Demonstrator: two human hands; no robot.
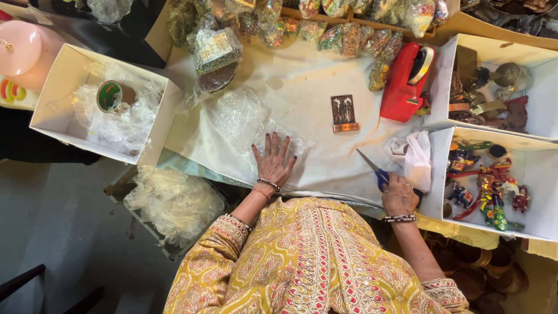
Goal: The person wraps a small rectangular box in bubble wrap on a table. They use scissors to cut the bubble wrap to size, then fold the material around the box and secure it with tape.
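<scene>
While the left hand (pixel 273 160) lies flat with fingers spread, it presses a sheet of bubble wrap (pixel 244 119) onto the white cloth (pixel 317 148) covering the bench. Well to its right, the right hand (pixel 399 195) is closed around the blue handles of a pair of scissors (pixel 375 168), whose blades point up and left across the cloth. Just beside that hand lies a crumpled white tissue (pixel 412 154). Farther up the cloth sits a small copper-coloured plaque (pixel 344 113), and beyond it a red tape dispenser (pixel 407 81). White boxes flank the bench: one on the left (pixel 64 70) holds wrap and a tape roll (pixel 110 96), and one on the right (pixel 532 166) holds painted figurines (pixel 494 192).
</scene>
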